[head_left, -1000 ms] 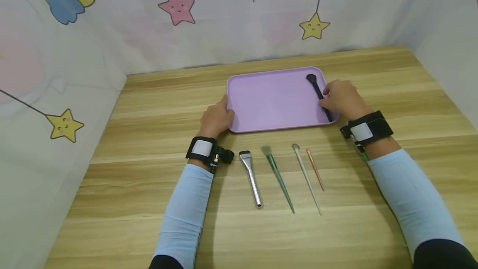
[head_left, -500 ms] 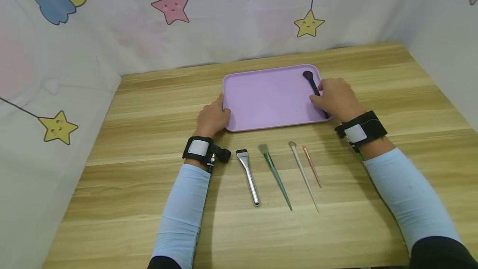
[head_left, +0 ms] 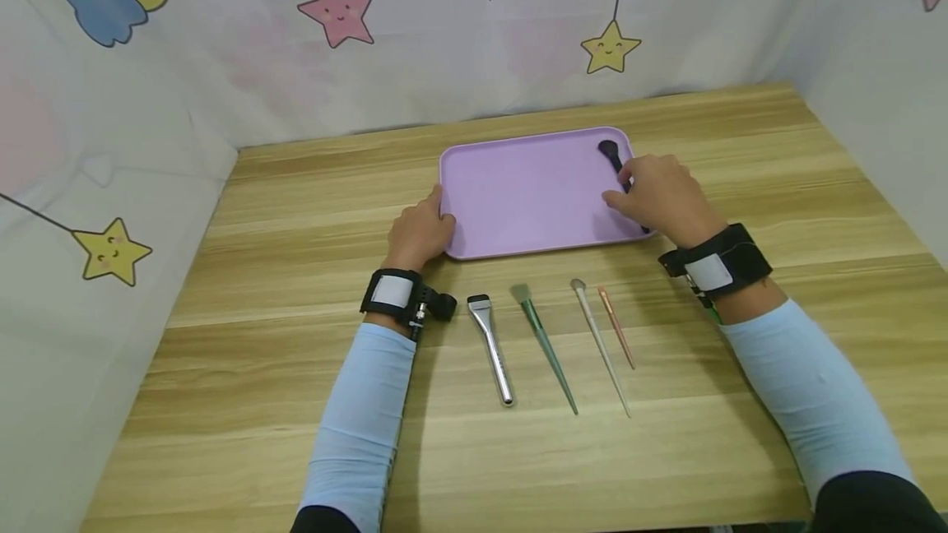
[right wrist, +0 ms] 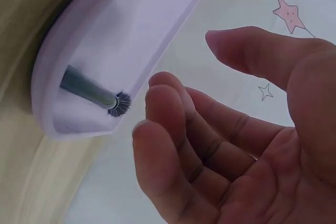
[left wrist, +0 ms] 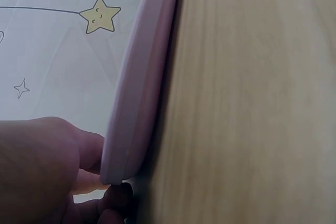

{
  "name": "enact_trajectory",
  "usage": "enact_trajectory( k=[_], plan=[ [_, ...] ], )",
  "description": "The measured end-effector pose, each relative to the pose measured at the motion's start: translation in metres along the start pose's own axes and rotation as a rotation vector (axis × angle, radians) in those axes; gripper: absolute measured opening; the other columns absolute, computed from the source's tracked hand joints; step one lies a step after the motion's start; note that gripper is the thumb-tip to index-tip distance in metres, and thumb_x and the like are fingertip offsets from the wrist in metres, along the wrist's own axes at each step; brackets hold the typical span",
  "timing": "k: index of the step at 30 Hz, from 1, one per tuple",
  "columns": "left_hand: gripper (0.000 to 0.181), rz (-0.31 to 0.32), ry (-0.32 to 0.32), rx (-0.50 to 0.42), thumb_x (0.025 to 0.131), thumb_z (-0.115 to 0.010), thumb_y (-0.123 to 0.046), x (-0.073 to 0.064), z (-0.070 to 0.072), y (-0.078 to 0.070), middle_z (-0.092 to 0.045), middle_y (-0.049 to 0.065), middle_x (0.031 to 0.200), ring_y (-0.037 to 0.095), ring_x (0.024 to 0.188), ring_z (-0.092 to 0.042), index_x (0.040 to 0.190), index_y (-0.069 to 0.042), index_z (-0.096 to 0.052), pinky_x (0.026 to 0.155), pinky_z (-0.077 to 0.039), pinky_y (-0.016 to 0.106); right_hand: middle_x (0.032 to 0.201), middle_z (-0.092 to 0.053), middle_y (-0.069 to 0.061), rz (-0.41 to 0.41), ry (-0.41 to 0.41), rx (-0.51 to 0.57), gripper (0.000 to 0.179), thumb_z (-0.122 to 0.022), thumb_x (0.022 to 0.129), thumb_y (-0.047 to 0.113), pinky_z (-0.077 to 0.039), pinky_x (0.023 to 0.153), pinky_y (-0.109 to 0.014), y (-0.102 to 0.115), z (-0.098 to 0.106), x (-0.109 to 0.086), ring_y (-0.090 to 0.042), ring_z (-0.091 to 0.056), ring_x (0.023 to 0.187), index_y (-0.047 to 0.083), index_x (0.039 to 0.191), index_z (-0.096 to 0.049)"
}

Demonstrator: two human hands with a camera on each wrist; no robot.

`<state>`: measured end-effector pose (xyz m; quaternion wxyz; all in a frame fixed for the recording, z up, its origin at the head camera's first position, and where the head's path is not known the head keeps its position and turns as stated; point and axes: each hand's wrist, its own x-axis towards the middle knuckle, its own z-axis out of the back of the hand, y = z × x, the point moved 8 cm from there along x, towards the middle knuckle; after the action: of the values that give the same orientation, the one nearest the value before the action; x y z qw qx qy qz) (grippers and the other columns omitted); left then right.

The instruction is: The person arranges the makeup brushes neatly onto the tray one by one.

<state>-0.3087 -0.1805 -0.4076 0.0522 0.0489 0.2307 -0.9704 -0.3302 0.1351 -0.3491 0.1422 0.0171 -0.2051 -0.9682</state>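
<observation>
A purple tray (head_left: 533,196) lies at the back of the table. My left hand (head_left: 420,233) grips its left edge; in the left wrist view the thumb is against the rim and curled fingers (left wrist: 102,203) reach the tray's corner from below. A black makeup brush (head_left: 611,153) lies on the tray near its right edge, bristles toward the back. Above its handle is my right hand (head_left: 662,194), which hides part of it. In the right wrist view, thumb and fingers of the right hand (right wrist: 236,145) are apart with nothing between them, clear of the brush (right wrist: 89,90).
In front of the tray lies a row of makeup brushes: a silver flat one (head_left: 494,356), a green one (head_left: 546,352), a pale thin one (head_left: 601,348) and a short copper one (head_left: 618,329). A white curtain with printed stars (head_left: 429,64) stands behind the table.
My right hand has moved slightly left over the tray, its thumb and fingers spreading apart above the black brush. The left hand stays at the tray's edge. The head view has shifted slightly.
</observation>
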Motion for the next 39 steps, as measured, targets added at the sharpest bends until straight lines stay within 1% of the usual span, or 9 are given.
enact_trajectory(
  k=[3, 8, 14, 17, 22, 29, 35, 39],
  plan=[
    [0.065, 0.000, 0.004, 0.004, 0.099, -0.044, -0.027, 0.000, 0.001, 0.000, -0.045, 0.015, 0.153, 0.037, 0.118, -0.056, 0.160, -0.011, -0.029, 0.094, -0.045, 0.052, 0.082, -0.065, -0.017, 0.009, 0.011, -0.002, 0.038, -0.068, 0.091, 0.024, -0.042, 0.049, -0.033, 0.002, 0.001, -0.002, -0.021, -0.054, 0.054, -0.009, 0.108, -0.071],
    [0.065, 0.000, 0.008, 0.000, 0.100, -0.044, -0.028, 0.000, 0.002, -0.001, -0.044, 0.015, 0.154, 0.038, 0.120, -0.056, 0.160, -0.011, -0.028, 0.095, -0.045, 0.053, 0.078, -0.065, -0.015, 0.024, 0.025, -0.017, 0.034, -0.068, 0.091, 0.023, -0.041, 0.051, -0.034, 0.003, 0.001, -0.004, -0.022, -0.054, 0.055, -0.008, 0.103, -0.072],
    [0.065, 0.005, 0.010, -0.006, 0.100, -0.044, -0.028, 0.000, 0.002, -0.001, -0.044, 0.015, 0.154, 0.038, 0.119, -0.056, 0.161, -0.011, -0.027, 0.095, -0.045, 0.052, 0.086, -0.068, -0.018, 0.034, 0.073, -0.026, 0.034, -0.071, 0.090, 0.024, -0.044, 0.057, -0.037, 0.005, -0.001, -0.007, -0.025, -0.057, 0.065, -0.007, 0.104, -0.073],
    [0.065, 0.006, 0.011, -0.008, 0.100, -0.043, -0.028, 0.000, 0.002, 0.000, -0.043, 0.015, 0.155, 0.038, 0.119, -0.056, 0.161, -0.011, -0.027, 0.094, -0.045, 0.052, 0.087, -0.068, -0.017, 0.037, 0.101, -0.019, 0.034, -0.072, 0.091, 0.025, -0.045, 0.060, -0.038, 0.008, -0.002, -0.010, -0.026, -0.057, 0.068, -0.006, 0.104, -0.073],
    [0.065, 0.009, 0.009, -0.007, 0.100, -0.043, -0.028, 0.000, 0.003, -0.001, -0.044, 0.014, 0.154, 0.038, 0.120, -0.056, 0.161, -0.011, -0.028, 0.094, -0.045, 0.052, 0.080, -0.065, -0.013, 0.049, 0.129, -0.028, 0.033, -0.072, 0.091, 0.026, -0.044, 0.059, -0.038, 0.013, -0.003, -0.014, -0.025, -0.056, 0.065, -0.005, 0.103, -0.073],
    [0.065, 0.006, 0.010, -0.017, 0.100, -0.044, -0.027, 0.000, 0.003, -0.001, -0.044, 0.015, 0.154, 0.038, 0.113, -0.056, 0.161, -0.011, -0.027, 0.092, -0.045, 0.053, 0.073, -0.062, -0.010, 0.067, 0.161, -0.054, 0.032, -0.072, 0.091, 0.024, -0.042, 0.057, -0.035, 0.014, -0.006, -0.018, -0.023, -0.055, 0.062, -0.006, 0.101, -0.073],
    [0.065, 0.007, 0.015, -0.017, 0.100, -0.043, -0.028, -0.001, 0.001, 0.000, -0.043, 0.015, 0.154, 0.037, 0.114, -0.056, 0.161, -0.011, -0.027, 0.092, -0.045, 0.053, 0.073, -0.062, -0.008, 0.077, 0.195, -0.053, 0.030, -0.073, 0.090, 0.024, -0.042, 0.056, -0.035, 0.016, -0.009, -0.023, -0.022, -0.054, 0.062, -0.005, 0.099, -0.074],
    [0.065, -0.002, 0.012, -0.015, 0.100, -0.044, -0.027, -0.001, 0.000, 0.000, -0.044, 0.015, 0.154, 0.037, 0.110, -0.057, 0.160, -0.010, -0.028, 0.090, -0.046, 0.051, 0.075, -0.063, -0.008, 0.078, 0.228, -0.055, 0.030, -0.073, 0.090, 0.025, -0.042, 0.058, -0.035, 0.017, -0.012, -0.025, -0.023, -0.055, 0.066, -0.004, 0.099, -0.074]
  ],
)
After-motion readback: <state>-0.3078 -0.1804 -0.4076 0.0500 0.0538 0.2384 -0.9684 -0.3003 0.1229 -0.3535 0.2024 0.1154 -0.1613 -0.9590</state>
